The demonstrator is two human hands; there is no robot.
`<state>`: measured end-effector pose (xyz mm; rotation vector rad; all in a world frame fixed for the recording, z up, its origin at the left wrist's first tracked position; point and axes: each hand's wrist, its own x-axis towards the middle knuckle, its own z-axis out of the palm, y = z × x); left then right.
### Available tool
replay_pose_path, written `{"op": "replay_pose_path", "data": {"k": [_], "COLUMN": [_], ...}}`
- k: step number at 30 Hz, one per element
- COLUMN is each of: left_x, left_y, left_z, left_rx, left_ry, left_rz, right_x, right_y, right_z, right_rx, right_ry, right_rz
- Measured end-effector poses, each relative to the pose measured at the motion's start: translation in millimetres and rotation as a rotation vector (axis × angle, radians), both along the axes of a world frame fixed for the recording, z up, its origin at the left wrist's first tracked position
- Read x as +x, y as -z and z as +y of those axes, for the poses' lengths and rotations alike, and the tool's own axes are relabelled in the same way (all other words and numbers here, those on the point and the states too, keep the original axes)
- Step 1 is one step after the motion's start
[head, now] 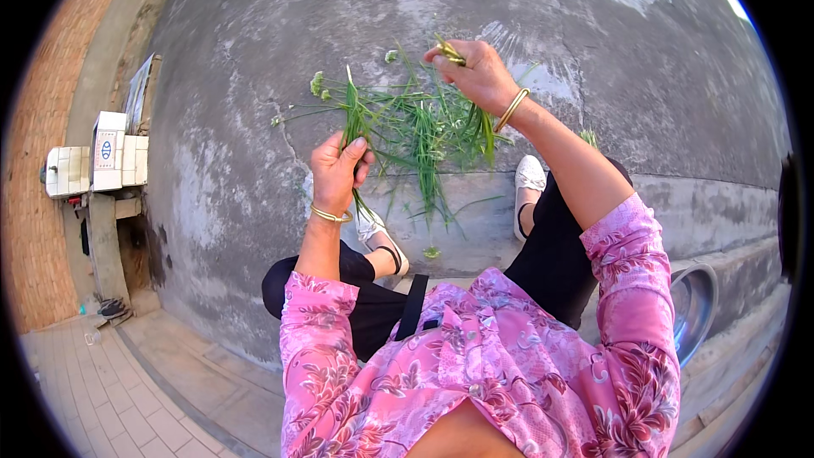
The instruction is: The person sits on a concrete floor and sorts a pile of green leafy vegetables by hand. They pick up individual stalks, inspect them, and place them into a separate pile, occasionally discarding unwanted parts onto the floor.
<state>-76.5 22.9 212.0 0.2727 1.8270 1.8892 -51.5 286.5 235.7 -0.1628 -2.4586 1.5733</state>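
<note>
My left hand (337, 172) is closed around a thin bunch of green garlic chives (353, 102), pale stem ends pointing up and leaf tips trailing below the fist. Above the ground to the right, my right hand (478, 73) pinches a few yellowish-green stalks (449, 51). Long green leaves (482, 130) show below that wrist; whether they belong to the same handful I cannot tell. Between and beyond my hands a loose heap of chives (425, 140) spreads over the concrete. A white-green flower head (317, 83) lies at its left side.
My white shoes (530, 173) flank the heap on a concrete ledge (693, 210). A shiny metal basin (704, 305) is at my right side. To the left stands a white box (108, 152) bearing writing, beside pale tiled blocks (135, 162). Paving tiles (121, 388) lie lower left.
</note>
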Motion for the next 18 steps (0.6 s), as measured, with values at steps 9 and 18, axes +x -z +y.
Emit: {"op": "replay_pose_path", "data": {"k": [9,18], "left_x": [9.0,9.3], "left_y": [-3.0,-1.0], "left_z": [14.5,8.4], "left_rx": [-0.102,-0.073], "left_ry": [0.133,0.157], "left_rz": [0.031,0.017], "right_x": [11.2,-5.1], "right_y": [9.5,16.1], "right_z": [-47.3,-13.7], "right_rx": [0.058,0.38], "right_ry": [-0.179,0.022], "right_rz": [-0.072,-0.155]}}
